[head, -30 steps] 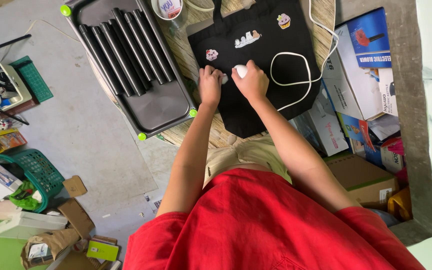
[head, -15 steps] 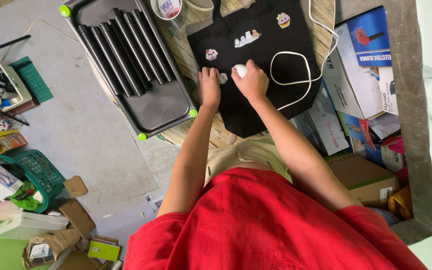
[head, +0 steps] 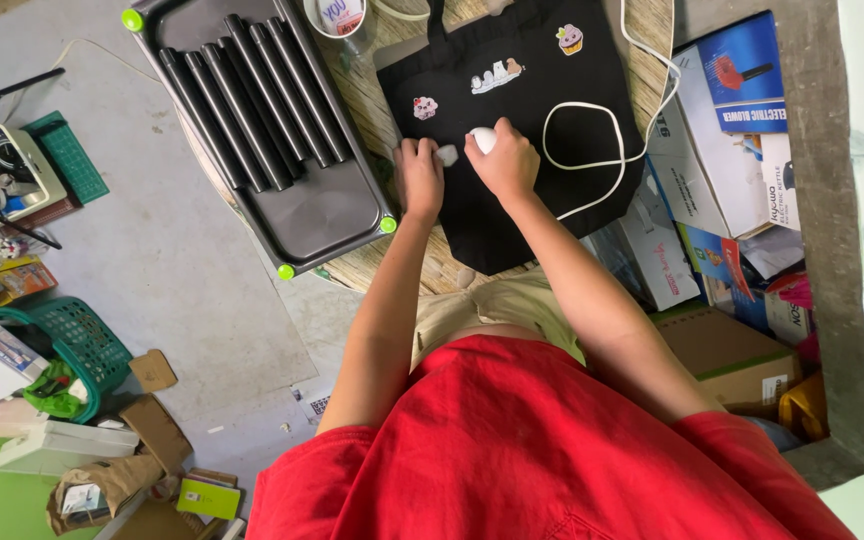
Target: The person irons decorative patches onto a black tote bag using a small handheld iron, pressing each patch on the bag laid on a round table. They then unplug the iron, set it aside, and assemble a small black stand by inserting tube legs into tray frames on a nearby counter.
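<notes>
With three patches already on the black tote bag (head: 512, 150) spread across the woven table (head: 392, 262), my left hand (head: 420, 178) pinches a small white patch (head: 446, 155) mid-bag, my right hand (head: 502, 160) closed around a white corded tool (head: 483, 139), this one not yet fixed.

Dark slatted tray (head: 272, 130), green basket (head: 82, 345), cardboard boxes (head: 722, 150)

Both bare arms stretched forward, left hand (head: 420, 177) knuckles up with fingers curled under, right hand (head: 502, 160) just beside it, fist-like, fingers closed downward.
</notes>
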